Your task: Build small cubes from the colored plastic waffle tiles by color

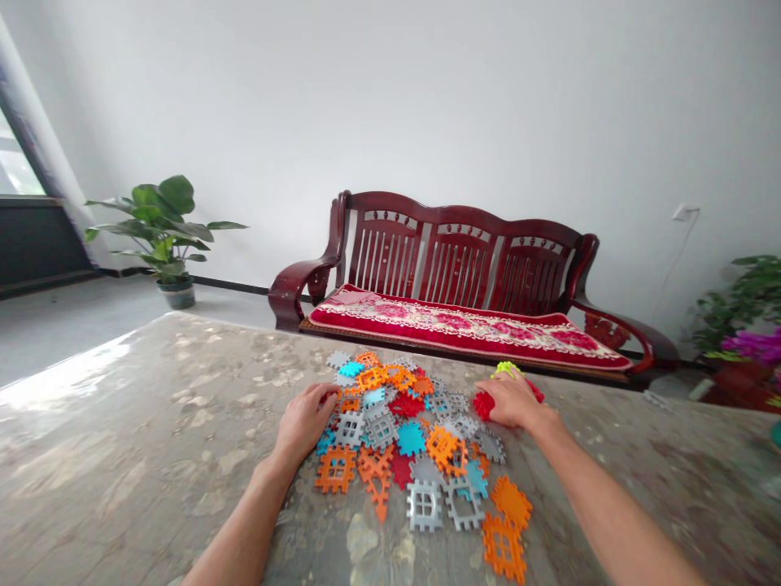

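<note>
A heap of flat plastic interlocking building tiles with notched edges lies in front of me, including an orange window tile (335, 470), a grey window tile (424, 505), a blue tile (411, 438) and an orange triangular tile (376, 478). My left hand (307, 419) rests at the heap's left edge, fingers bent and slightly apart over the tiles; nothing shows in its grip. Right of the heap, my right hand (512, 400) is closed around red interlocking tiles (483, 405), with a yellow-green tile (506, 369) at their top. The palm and fingers hide how these pieces join.
The table (152, 456) has a patterned grey-brown cover. Behind it stands a dark red wooden bench (457, 260) with a red floral cushion (464, 321). A potted plant (174, 236) is at the left, purple flowers (750, 346) at the right.
</note>
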{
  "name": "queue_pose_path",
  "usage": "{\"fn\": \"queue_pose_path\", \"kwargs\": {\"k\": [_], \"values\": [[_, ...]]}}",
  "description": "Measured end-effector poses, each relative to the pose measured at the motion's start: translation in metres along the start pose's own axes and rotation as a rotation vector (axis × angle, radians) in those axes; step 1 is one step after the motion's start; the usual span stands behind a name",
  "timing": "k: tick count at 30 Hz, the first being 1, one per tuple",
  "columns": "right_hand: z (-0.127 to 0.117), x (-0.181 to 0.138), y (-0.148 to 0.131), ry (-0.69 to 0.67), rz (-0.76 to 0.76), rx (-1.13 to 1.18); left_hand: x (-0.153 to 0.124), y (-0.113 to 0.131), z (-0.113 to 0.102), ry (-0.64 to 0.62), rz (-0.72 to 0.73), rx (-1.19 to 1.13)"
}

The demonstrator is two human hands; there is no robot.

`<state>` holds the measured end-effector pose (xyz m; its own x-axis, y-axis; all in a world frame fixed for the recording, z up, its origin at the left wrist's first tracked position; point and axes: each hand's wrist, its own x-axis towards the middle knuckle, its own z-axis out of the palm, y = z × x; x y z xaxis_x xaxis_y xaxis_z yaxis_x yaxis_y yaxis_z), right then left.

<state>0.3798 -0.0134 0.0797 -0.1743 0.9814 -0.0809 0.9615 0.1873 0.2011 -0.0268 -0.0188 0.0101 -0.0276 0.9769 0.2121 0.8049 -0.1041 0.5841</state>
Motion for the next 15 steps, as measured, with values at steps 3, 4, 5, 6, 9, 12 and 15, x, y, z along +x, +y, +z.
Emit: {"fn": "queue_pose_path", "kwargs": {"k": [3, 4, 5, 6, 9, 12, 15], "values": [[0.003, -0.002, -0.002, -0.008, -0.013, 0.001, 0.0, 0.001, 0.0, -0.003, -0.007, 0.005], [0.003, -0.003, -0.003, -0.003, -0.015, 0.009, 0.0, 0.0, 0.0, -0.003, -0.006, 0.006], [0.003, -0.004, -0.003, 0.011, -0.017, 0.02, 0.0, 0.0, 0.0, -0.001, -0.004, 0.007], [0.002, -0.005, -0.004, 0.034, -0.019, 0.032, 0.001, -0.001, 0.0, 0.001, 0.0, 0.007], [-0.006, -0.009, -0.012, 0.14, -0.039, 0.076, 0.0, -0.001, 0.001, 0.017, 0.006, 0.01], [-0.017, -0.013, -0.033, 0.223, -0.068, 0.166, 0.0, 0.0, 0.0, 0.023, 0.004, 0.017], [-0.022, -0.013, -0.062, 0.189, -0.11, 0.31, -0.001, 0.002, -0.001, 0.02, 0.0, 0.026]]}}
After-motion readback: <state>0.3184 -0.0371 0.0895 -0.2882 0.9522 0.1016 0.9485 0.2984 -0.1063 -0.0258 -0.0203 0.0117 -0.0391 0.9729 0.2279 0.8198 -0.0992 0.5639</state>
